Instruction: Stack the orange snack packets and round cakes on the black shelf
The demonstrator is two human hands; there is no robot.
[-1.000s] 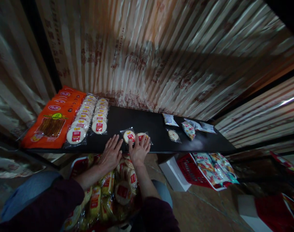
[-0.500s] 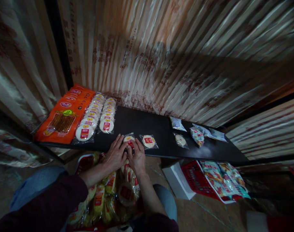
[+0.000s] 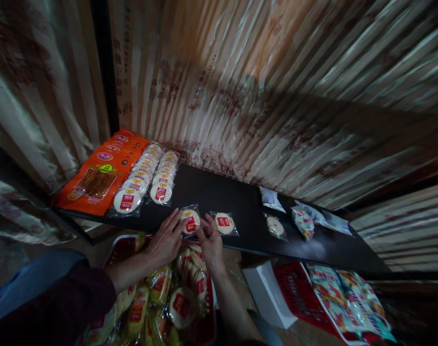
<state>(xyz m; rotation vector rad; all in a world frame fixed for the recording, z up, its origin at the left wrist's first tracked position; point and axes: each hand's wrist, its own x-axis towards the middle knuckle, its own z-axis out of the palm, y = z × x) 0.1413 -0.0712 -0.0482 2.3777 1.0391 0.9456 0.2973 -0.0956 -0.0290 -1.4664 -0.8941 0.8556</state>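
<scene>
A clear-wrapped round rice cracker with a red label lies at the front edge of the black shelf, between my hands. My left hand grips its left edge with the fingertips. The thumb and fingers of my right hand pinch its right side. Just right of it rests a second wrapped rice cracker. Behind my left hand, two overlapping rows of the same crackers run back, a left row and a right row.
Orange snack bags overlap at the shelf's left end. Farther right lie a lone wrapped cracker and several small packets. Below are a basket of wrapped food, a white box and a red basket with bags.
My hands have spread a little apart, uncovering more of the rice cracker between them. The camera view has shifted slightly.
</scene>
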